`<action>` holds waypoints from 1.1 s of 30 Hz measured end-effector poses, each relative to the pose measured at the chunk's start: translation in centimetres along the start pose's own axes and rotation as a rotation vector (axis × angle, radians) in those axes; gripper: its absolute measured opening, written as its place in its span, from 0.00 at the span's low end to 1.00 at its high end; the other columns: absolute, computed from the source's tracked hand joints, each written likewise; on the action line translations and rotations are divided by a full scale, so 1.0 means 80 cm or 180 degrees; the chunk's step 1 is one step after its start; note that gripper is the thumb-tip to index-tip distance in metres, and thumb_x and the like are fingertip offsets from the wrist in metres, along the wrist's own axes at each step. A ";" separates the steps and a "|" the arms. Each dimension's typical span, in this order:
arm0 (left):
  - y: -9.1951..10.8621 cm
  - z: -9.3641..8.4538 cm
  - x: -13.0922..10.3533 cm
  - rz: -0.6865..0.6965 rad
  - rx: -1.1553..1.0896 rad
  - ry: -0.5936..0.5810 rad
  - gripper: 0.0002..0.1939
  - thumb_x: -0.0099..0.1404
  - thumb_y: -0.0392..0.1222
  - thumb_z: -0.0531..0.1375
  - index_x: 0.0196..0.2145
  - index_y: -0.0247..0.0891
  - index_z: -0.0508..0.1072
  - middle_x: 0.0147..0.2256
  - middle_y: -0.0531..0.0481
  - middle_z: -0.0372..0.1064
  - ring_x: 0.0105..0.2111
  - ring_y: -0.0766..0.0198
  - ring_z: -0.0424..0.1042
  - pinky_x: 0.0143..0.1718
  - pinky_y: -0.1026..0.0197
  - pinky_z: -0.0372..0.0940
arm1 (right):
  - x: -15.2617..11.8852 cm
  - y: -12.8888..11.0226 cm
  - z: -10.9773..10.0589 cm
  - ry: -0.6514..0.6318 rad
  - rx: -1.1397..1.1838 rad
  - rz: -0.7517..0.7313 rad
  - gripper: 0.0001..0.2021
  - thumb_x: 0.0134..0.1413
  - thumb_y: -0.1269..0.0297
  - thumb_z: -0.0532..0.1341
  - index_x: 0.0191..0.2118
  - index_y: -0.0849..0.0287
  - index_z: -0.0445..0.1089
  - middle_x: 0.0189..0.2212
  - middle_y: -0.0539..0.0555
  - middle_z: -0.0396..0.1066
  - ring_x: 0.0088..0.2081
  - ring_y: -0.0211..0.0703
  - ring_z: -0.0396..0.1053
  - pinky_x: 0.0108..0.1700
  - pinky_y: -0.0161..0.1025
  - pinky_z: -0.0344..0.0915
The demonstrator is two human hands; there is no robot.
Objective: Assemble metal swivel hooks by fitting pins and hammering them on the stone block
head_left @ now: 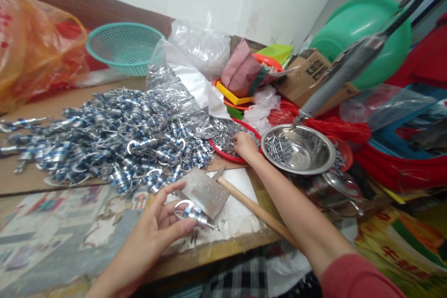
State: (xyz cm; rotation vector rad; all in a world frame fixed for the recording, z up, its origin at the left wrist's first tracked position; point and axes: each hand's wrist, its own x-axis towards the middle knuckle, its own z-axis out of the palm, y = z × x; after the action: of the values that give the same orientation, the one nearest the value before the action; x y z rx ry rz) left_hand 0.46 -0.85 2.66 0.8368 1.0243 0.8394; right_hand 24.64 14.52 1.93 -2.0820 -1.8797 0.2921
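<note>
Left hand (162,226) palm up, fingers curled, right arm (289,200) outstretched

Plain dull-red sleeve (359,277) at four o'clock; left hand (162,223) at seven, right hand (245,145) near centre, both bare.

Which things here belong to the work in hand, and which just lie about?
Seemingly in the work:
hooked piece in the left hand
matching pile
small parts under the right hand
metal block

Probably just lying about:
teal basket
green basin
cardboard box
orange bag
</note>
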 end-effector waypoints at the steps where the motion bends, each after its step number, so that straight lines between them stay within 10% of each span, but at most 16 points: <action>1: 0.001 -0.001 0.001 -0.0010 -0.0030 -0.0010 0.35 0.49 0.41 0.67 0.53 0.43 0.56 0.34 0.51 0.74 0.36 0.59 0.75 0.39 0.59 0.66 | -0.005 0.000 -0.004 0.0025 0.0124 -0.0020 0.10 0.59 0.68 0.56 0.44 0.64 0.68 0.46 0.60 0.67 0.47 0.46 0.66 0.48 0.47 0.64; 6: 0.003 -0.001 0.011 -0.0048 -0.0180 -0.0052 0.38 0.48 0.39 0.67 0.53 0.45 0.54 0.30 0.54 0.73 0.31 0.62 0.75 0.33 0.62 0.67 | -0.062 -0.025 -0.022 -0.0300 0.0940 -0.0256 0.12 0.60 0.68 0.51 0.43 0.67 0.69 0.35 0.57 0.74 0.34 0.38 0.73 0.37 0.36 0.69; 12: 0.003 -0.001 0.013 0.0070 -0.0150 -0.0096 0.37 0.48 0.37 0.67 0.54 0.43 0.55 0.28 0.53 0.73 0.29 0.62 0.74 0.32 0.62 0.66 | -0.140 -0.077 -0.021 -0.1696 0.1949 -0.1393 0.05 0.49 0.76 0.61 0.31 0.64 0.74 0.24 0.49 0.73 0.26 0.33 0.69 0.29 0.30 0.64; 20: 0.004 0.001 0.011 0.0178 -0.0248 -0.0169 0.39 0.47 0.36 0.68 0.53 0.40 0.55 0.30 0.50 0.74 0.28 0.62 0.73 0.31 0.62 0.66 | -0.148 -0.083 0.012 -0.0704 0.1304 -0.2230 0.05 0.51 0.67 0.63 0.33 0.58 0.77 0.25 0.51 0.70 0.29 0.37 0.67 0.31 0.33 0.61; 27: 0.002 -0.003 0.013 0.0170 -0.0121 -0.0136 0.38 0.47 0.36 0.68 0.54 0.40 0.56 0.28 0.52 0.71 0.27 0.61 0.72 0.29 0.62 0.65 | -0.166 -0.035 -0.003 0.0579 0.1704 -0.1236 0.08 0.56 0.67 0.57 0.40 0.57 0.72 0.35 0.53 0.71 0.37 0.39 0.68 0.40 0.38 0.65; 33: 0.002 -0.002 0.012 0.0211 -0.0087 -0.0074 0.37 0.48 0.37 0.67 0.53 0.40 0.58 0.29 0.51 0.71 0.27 0.62 0.72 0.28 0.62 0.64 | -0.183 0.027 -0.001 -0.0478 0.0407 -0.0678 0.13 0.54 0.59 0.58 0.42 0.60 0.70 0.36 0.56 0.71 0.38 0.45 0.69 0.40 0.41 0.64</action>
State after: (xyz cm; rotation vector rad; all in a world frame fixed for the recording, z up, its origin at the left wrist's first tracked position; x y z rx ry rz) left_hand 0.59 0.08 2.43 0.8592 0.9670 0.8960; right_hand 25.03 -0.20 0.30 -1.8033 -2.0893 0.5141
